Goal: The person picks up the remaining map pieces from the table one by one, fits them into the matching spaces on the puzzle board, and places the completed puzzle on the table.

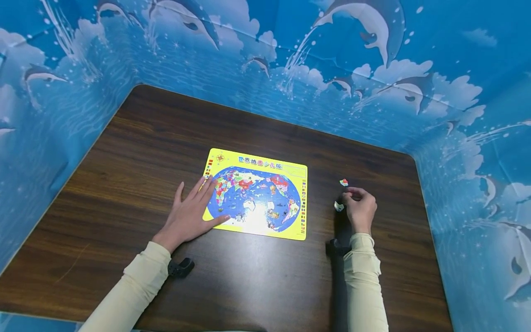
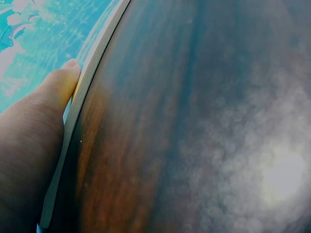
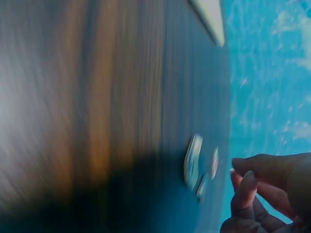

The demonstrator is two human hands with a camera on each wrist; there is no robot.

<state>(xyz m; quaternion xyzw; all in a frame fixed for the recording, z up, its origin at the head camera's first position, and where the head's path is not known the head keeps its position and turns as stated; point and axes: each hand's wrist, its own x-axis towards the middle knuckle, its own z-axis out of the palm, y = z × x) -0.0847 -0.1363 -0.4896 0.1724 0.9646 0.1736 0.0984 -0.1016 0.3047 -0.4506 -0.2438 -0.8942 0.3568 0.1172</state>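
Observation:
A yellow-bordered world-map puzzle board (image 1: 261, 159) lies on the table, with white patches in its blue sea. My left hand (image 1: 190, 212) rests spread on its left side, fingers straight. In the left wrist view the thumb (image 2: 60, 82) lies over the board's edge (image 2: 90, 73). My right hand (image 1: 362, 207) is to the right of the board, thumb and fingers drawn together beside small puzzle pieces. One colourful piece (image 1: 344, 182) lies beyond the fingertips; a whitish piece (image 1: 339, 206) is left of them. Whether the right fingertips pinch anything is unclear.
The dark wood table (image 1: 257, 281) reaches up to a blue dolphin-print curtain (image 1: 199, 74) at the back and sides. Glare whitens the lower middle of the board. Each wrist carries a black strap device (image 1: 181, 267).

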